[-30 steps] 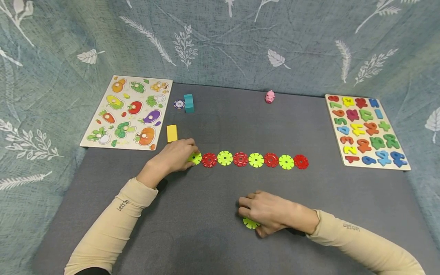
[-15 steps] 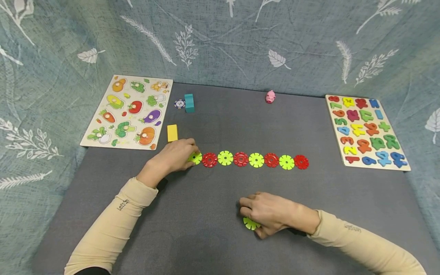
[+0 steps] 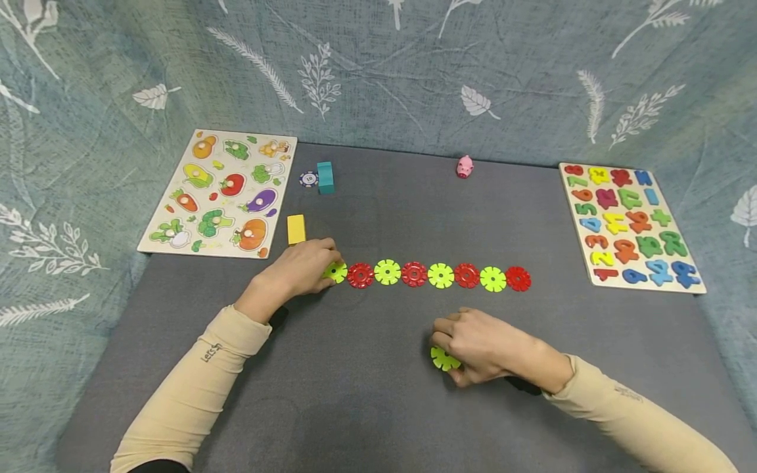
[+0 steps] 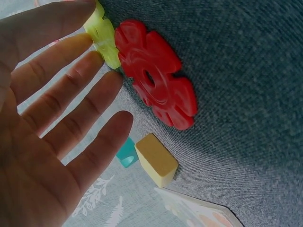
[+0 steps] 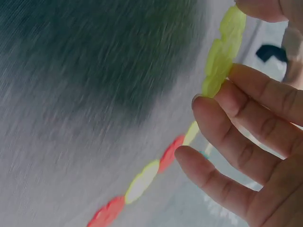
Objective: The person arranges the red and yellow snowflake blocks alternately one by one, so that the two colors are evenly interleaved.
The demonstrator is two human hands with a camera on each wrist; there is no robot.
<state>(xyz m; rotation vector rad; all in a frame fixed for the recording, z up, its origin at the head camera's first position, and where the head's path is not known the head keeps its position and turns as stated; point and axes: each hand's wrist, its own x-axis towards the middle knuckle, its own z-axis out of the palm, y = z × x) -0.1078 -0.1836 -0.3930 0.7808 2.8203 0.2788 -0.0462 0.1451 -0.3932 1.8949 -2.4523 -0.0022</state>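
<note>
A row of interlocking plastic discs, red and yellow-green by turns, runs across the middle of the table and ends on the right in a red disc (image 3: 518,278). My left hand (image 3: 301,268) is at the row's left end, thumb and fingertips pinching the edges of a yellow-green disc (image 4: 103,35). Beside that one, under the palm, lies another red disc (image 4: 156,75), hidden by the hand in the head view. In front of the row, my right hand (image 3: 481,345) pinches a loose yellow-green disc (image 5: 225,52) between thumb and fingers, tilted on edge in the right wrist view.
A yellow block (image 3: 296,229) stands just behind my left hand. Farther back are a teal block (image 3: 325,178), a poker chip (image 3: 308,179) and a pink pig (image 3: 464,166). A vegetable puzzle board (image 3: 221,190) lies left, a number puzzle board (image 3: 633,226) right.
In the last half second my right hand has moved away from me and slightly right, carrying its yellow-green disc toward the row. My left hand and the row have stayed put.
</note>
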